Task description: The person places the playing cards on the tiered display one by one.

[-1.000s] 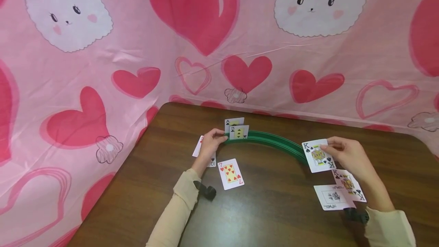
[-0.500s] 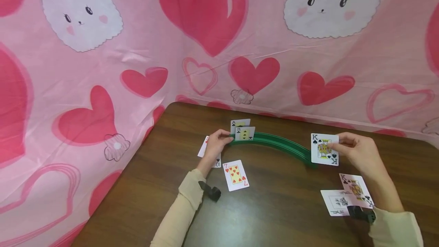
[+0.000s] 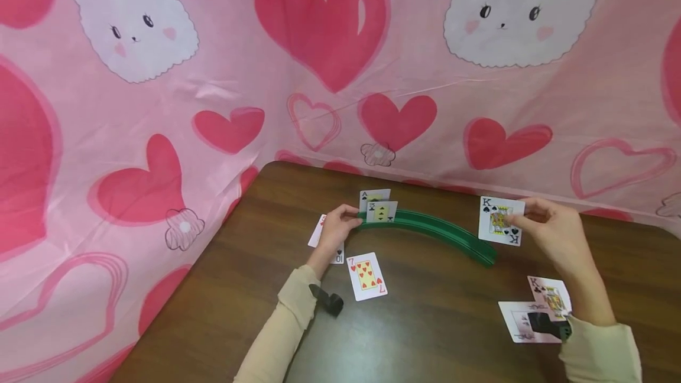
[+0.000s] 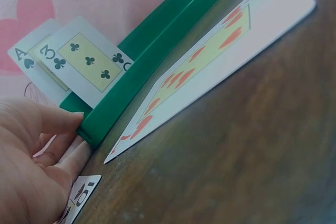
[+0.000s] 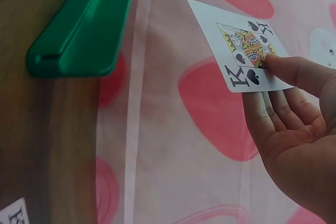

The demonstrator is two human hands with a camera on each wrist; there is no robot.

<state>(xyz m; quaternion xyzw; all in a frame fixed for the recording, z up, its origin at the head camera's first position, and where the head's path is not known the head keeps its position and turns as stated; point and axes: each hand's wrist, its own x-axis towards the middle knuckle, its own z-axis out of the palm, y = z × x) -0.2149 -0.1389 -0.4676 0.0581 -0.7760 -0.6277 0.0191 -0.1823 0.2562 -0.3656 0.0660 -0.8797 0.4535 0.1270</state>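
Because my right wrist's black camera point(image 3: 548, 325) overhangs the pale black-and-white card point(image 3: 515, 319) and the king of clubs point(image 3: 550, 293), dropping that arm might snag or shove them; touching or not, can't tell. Both lie overlapped on the brown table point(image 3: 425, 324). Next out, the seven of hearts point(image 3: 367, 276) lies face up, near the green holder point(image 3: 441, 230); a holder swung my way could push it. The ten point(image 4: 83, 195) and a red-marked card point(image 3: 316, 235) are partly hidden by my left hand point(image 3: 335, 232); a palm pressing down may slide or bend them.

Left fingers: narrow, thumb and fingers pinching the holder's left end. Too hard a tug would probably twist the whole curve, since nothing pins the right end. Right hand point(image 3: 558, 232): narrow too, thumb on the face, fingers behind, holding the king of spades point(image 3: 496, 221) up, apart from the holder's right end. Grip is on one side only, so bumping the free side could pivot the card or knock it loose; meeting the groove off-line may bend its edge.

Three of clubs point(image 3: 381, 212) stands at the holder's left end, ace of spades point(image 3: 372, 194) just behind, overlapped. A jolt from my left thumb could tip either. Farthest, pink heart cloth point(image 3: 298, 64); overreaching might brush it, low risk.
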